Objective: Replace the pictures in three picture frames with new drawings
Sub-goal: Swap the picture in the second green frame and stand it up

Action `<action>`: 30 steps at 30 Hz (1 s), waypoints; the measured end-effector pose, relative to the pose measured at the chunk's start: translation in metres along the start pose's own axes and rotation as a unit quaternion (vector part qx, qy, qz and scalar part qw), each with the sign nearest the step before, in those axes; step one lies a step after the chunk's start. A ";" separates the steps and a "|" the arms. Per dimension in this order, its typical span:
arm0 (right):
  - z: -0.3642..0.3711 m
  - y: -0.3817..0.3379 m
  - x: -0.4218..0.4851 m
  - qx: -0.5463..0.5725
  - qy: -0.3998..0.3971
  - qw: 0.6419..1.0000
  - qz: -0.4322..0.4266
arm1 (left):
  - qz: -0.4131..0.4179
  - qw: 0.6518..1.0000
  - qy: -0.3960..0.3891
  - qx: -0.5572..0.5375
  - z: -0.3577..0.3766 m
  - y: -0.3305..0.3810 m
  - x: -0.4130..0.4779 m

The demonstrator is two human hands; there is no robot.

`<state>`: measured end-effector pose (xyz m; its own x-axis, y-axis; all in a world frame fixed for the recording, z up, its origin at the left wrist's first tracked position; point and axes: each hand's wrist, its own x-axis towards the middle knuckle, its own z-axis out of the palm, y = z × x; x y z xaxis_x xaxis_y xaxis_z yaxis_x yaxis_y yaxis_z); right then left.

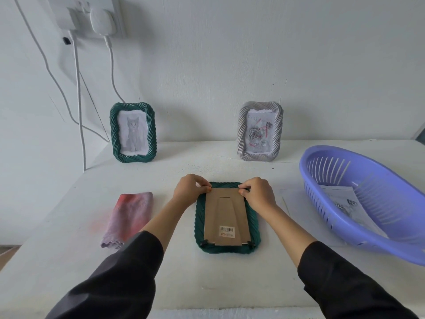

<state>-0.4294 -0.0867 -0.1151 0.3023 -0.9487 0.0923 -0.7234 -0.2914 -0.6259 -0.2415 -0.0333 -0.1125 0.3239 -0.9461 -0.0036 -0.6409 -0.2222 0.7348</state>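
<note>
A dark green picture frame lies face down at the table's middle, its brown cardboard backing facing up with a barcode sticker near its lower edge. My left hand pinches the backing's far left corner. My right hand pinches the far right corner. A second green frame stands upright at the back left with a cat drawing in it. A silver-grey frame stands at the back right holding a rose drawing.
A purple slotted basket sits at the right with paper drawings inside. A folded pink-lilac cloth lies left of the flat frame. White cables hang from wall sockets at the back left. The table's left edge runs near the cloth.
</note>
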 end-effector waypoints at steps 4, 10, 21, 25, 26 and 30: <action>0.000 -0.001 -0.001 -0.009 0.003 1.000 -0.001 | 0.018 0.999 0.031 -0.002 0.003 -0.006 -0.004; 0.001 0.000 -0.005 0.012 -0.001 1.000 0.010 | 0.010 0.998 0.037 -0.039 0.004 -0.006 -0.010; -0.022 0.019 -0.047 0.188 -0.062 0.974 0.112 | -0.081 0.995 -0.001 -0.053 -0.007 0.006 -0.052; -0.021 0.011 -0.064 0.133 -0.063 0.986 0.076 | -0.088 0.995 0.012 -0.055 -0.008 0.010 -0.058; -0.022 0.009 -0.065 0.135 -0.055 0.986 0.078 | -0.087 0.995 0.012 -0.054 -0.008 0.010 -0.060; -0.043 -0.001 -0.069 0.134 -0.007 0.988 0.077 | -0.081 0.994 0.015 -0.074 -0.008 0.011 -0.064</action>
<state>-0.4758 -0.0257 -0.0875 0.2125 -0.9767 -0.0294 -0.5720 -0.1000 -0.8142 -0.2641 0.0264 -0.0988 0.4369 -0.8926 -0.1112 -0.4698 -0.3318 0.8180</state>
